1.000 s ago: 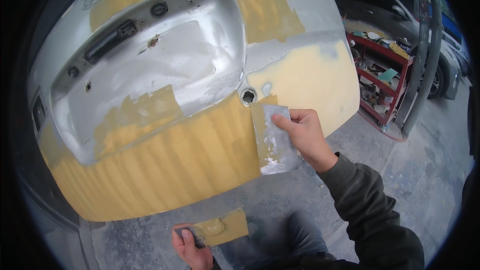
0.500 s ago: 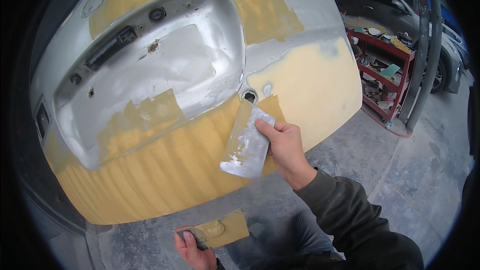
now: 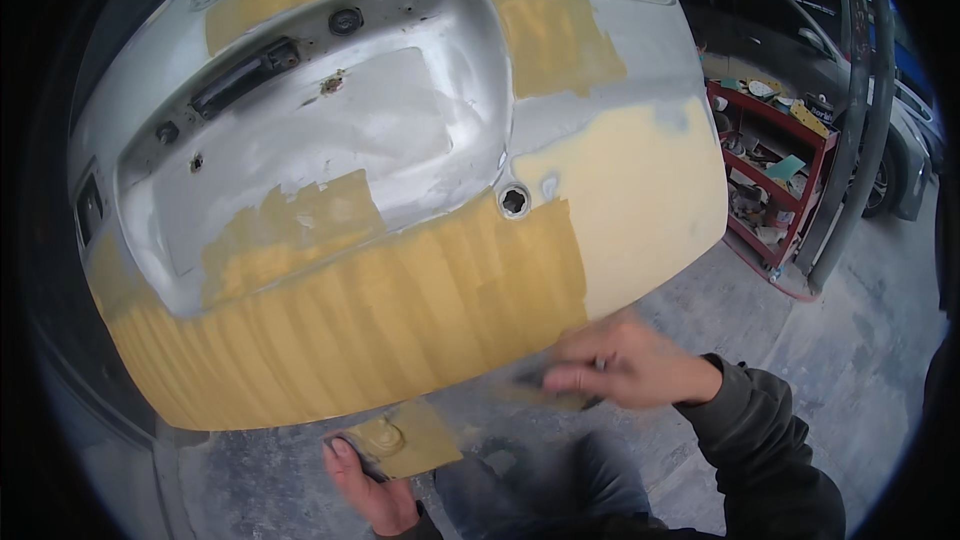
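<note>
My left hand (image 3: 372, 490) is closed on the dark edge of a flat putty board (image 3: 425, 445) coated in yellow-brown filler. A swirled mound of putty (image 3: 382, 437) sits on that board. Just off the lower edge of the car tailgate (image 3: 330, 360), my right hand (image 3: 635, 365) is closed around a filler spreader (image 3: 530, 392), which motion blurs and turns nearly edge-on. Wet yellow-brown filler covers the tailgate's lower band in streaks. A round hole (image 3: 514, 202) stands above the band, beside a pale sanded patch (image 3: 650, 200).
At the right stands a red shelf cart (image 3: 770, 155) loaded with cans and sanding supplies. A grey post (image 3: 853, 140) rises beside it, with a parked car (image 3: 900, 145) behind. Concrete floor (image 3: 690, 290) shows under the tailgate.
My right hand has come down and right with the spreader, off the tailgate. Filler now shows freshly spread below and right of the round hole. My left hand has shifted slightly left with the board.
</note>
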`<act>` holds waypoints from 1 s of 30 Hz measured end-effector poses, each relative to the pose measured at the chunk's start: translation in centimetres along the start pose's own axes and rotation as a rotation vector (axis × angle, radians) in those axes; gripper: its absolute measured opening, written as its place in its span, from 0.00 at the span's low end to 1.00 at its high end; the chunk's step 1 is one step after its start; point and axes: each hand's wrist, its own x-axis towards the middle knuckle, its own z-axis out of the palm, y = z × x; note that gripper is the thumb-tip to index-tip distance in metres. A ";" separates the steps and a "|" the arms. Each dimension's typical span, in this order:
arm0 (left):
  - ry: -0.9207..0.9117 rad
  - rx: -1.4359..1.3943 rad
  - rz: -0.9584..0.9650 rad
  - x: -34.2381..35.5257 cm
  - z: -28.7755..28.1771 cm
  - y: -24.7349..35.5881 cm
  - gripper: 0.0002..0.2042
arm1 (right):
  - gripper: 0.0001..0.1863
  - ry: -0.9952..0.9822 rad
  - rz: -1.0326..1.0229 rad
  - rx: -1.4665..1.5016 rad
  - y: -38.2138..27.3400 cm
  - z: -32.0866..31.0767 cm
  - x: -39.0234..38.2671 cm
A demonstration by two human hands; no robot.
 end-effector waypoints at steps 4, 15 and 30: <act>-0.007 -0.016 0.000 -0.2 -1.6 0.1 0.11 | 0.18 0.516 0.115 -0.043 2.6 -4.7 5.5; -0.085 0.012 -0.036 -0.7 -2.5 0.5 0.09 | 0.17 0.652 0.201 -0.184 3.3 -3.1 9.9; -0.036 0.004 -0.089 0.5 5.6 -1.1 0.15 | 0.14 0.561 -0.117 -0.403 0.5 -0.9 -1.5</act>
